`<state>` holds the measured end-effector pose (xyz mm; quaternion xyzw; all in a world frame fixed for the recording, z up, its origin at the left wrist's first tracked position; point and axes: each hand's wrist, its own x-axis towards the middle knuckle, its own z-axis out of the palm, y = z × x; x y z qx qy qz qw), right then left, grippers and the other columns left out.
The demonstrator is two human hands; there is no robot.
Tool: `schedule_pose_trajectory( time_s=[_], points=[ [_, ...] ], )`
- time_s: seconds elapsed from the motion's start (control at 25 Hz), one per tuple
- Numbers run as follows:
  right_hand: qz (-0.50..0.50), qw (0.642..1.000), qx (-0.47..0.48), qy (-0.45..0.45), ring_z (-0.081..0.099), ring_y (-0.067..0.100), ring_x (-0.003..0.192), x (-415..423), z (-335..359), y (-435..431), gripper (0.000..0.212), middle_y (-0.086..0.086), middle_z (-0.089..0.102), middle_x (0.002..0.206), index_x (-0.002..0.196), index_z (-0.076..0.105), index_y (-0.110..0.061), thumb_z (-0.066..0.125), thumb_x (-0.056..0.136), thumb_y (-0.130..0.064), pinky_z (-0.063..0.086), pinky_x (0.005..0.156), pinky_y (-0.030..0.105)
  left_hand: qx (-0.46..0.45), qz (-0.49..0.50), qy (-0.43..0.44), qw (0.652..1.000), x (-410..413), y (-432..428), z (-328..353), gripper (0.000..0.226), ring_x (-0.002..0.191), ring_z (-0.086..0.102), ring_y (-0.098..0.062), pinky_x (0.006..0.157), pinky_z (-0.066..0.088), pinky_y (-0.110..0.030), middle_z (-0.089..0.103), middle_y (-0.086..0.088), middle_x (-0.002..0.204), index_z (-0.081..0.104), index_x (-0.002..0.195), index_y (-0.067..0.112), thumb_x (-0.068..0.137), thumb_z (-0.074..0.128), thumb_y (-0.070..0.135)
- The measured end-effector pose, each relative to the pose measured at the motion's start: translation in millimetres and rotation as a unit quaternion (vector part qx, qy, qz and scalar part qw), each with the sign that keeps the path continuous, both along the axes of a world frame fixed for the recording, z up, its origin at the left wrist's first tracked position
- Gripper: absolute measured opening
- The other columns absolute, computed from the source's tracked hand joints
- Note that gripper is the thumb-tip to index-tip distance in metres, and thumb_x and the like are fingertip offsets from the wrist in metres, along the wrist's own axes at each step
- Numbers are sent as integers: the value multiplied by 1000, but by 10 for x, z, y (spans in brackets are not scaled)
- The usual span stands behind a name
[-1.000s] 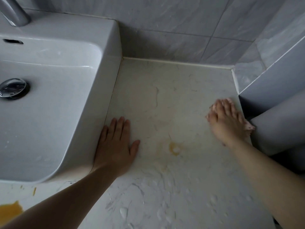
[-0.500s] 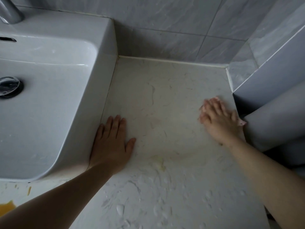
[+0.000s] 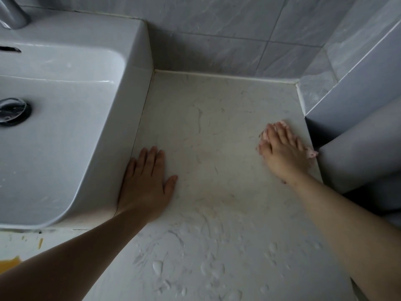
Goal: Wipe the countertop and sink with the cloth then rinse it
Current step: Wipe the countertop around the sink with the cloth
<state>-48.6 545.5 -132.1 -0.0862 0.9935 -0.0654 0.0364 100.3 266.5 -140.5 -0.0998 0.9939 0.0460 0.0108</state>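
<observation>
**Right hand flat on the cloth at the far right of the countertop**

Your right hand [image 3: 284, 154] lies palm down on the cloth [image 3: 312, 153], near the right edge of the countertop [image 3: 217, 127] and just beside the grey ledge [image 3: 358, 101]. Your fingers are spread and nearly straight. They press the cloth against the stone and do not curl round it.

Little of the cloth shows, because your hand covers most of it. A pale pink bit sticks out past your little finger, toward the ledge. More pale pink edge shows around your fingertips and beside your index finger. Its edges look soft and crumpled. You cannot tell its full shape or whether it is folded.

Your left hand [image 3: 145, 185] rests flat on the countertop with fingers straight and together and thumb out to the side. It holds nothing. Its outer edge sits against the side of the sink [image 3: 65, 159].

The countertop is pale stone with thin grey veins. Near you it is wet, with smears and water drops [image 3: 158, 267]. Between your hands there is a faint yellowish tint.

The sink is white, with a shiny drain [image 3: 13, 111] and the base of a tap [image 3: 14, 13] at the top left. In front of the sink, at the lower left, there is a yellow stain [image 3: 9, 263]. Grey tiles [image 3: 217, 40] cover the wall behind.
</observation>
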Motion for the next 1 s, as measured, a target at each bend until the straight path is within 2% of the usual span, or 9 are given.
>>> schedule_pose_trajectory(
  time_s=[0.08, 0.2, 0.32, 0.48, 0.52, 0.64, 0.76, 0.92, 1.0],
  points=[
    [-48, 999, -5, -5, 5, 20, 146, -5, -21, -185, 58, 3, 13, 159, 149, 21, -20, 20, 95, -43, 10, 116, 43, -5, -2, 4, 1000, -7, 9, 0, 84, 144, 9, -22, 115, 2, -36, 14, -7, 156, 14, 148, 11, 79, -3, 56],
    [116, 992, -7, 57, 40, 28, 135, 859, -119, -407, 61, 9, 46, 143, 137, 47, -14, 30, 86, -43, 31, 106, 43, -4, -1, 1, 1000, -4, 2, -1, 85, 144, 6, -21, 115, 0, -35, 11, -5, 157, 11, 149, 12, 78, -6, 56],
    [220, 973, 15, 66, 45, 25, 131, 1076, -139, -212, 59, 6, 48, 142, 135, 50, -16, 31, 87, -44, 27, 104, 39, -6, -2, -10, 1000, 7, 2, 4, 87, 145, 3, -20, 115, 0, -35, 8, -5, 157, 8, 149, 12, 76, -9, 57],
    [-14, 1000, 4, 8, 8, 18, 146, 271, -20, -108, 59, 2, 15, 158, 149, 22, -21, 20, 95, -45, 8, 116, 40, 20, 9, 3, 1000, 28, 29, -2, 87, 144, 11, -24, 115, 5, -38, 15, -8, 156, 17, 148, 10, 77, -5, 56],
    [-29, 1000, -3, 1, 7, 19, 146, 343, -32, -157, 60, 3, 14, 158, 149, 21, -20, 20, 95, -45, 8, 116, 41, 31, 10, 5, 999, 83, 39, 4, 85, 143, 14, -25, 115, 7, -39, 19, -9, 155, 20, 147, 9, 79, -2, 55],
    [117, 991, 13, 58, 34, 25, 138, 1194, -114, -148, 61, 9, 39, 148, 140, 42, -14, 24, 92, -46, 26, 108, 42, 6, -14, 16, 1000, 353, 78, -23, 73, 138, 29, -30, 112, 18, -44, 34, -15, 148, 33, 142, 3, 87, 15, 49],
    [202, 977, 32, 65, 39, 25, 135, 1272, -130, 124, 60, 6, 41, 146, 138, 45, -14, 21, 95, -48, 25, 106, 38, -10, -26, 14, 1000, 444, 60, -50, 67, 134, 37, -33, 109, 23, -46, 42, -18, 143, 40, 137, 0, 90, 23, 45],
    [-43, 999, -2, -6, 4, 18, 146, 269, -13, 93, 56, 2, 11, 159, 149, 20, -21, 23, 97, -42, 7, 117, 40, -21, -30, 21, 999, 407, 63, -49, 67, 133, 38, -33, 108, 22, -46, 42, -18, 142, 40, 137, 0, 90, 23, 45],
    [-49, 999, -2, 13, 10, 20, 146, 424, -68, -12, 56, 5, 18, 158, 148, 25, -19, 25, 96, -41, 10, 116, 40, -19, -29, 19, 999, 418, 69, -53, 67, 133, 38, -33, 108, 22, -45, 42, -17, 142, 40, 137, 0, 90, 23, 45]
  ],
)
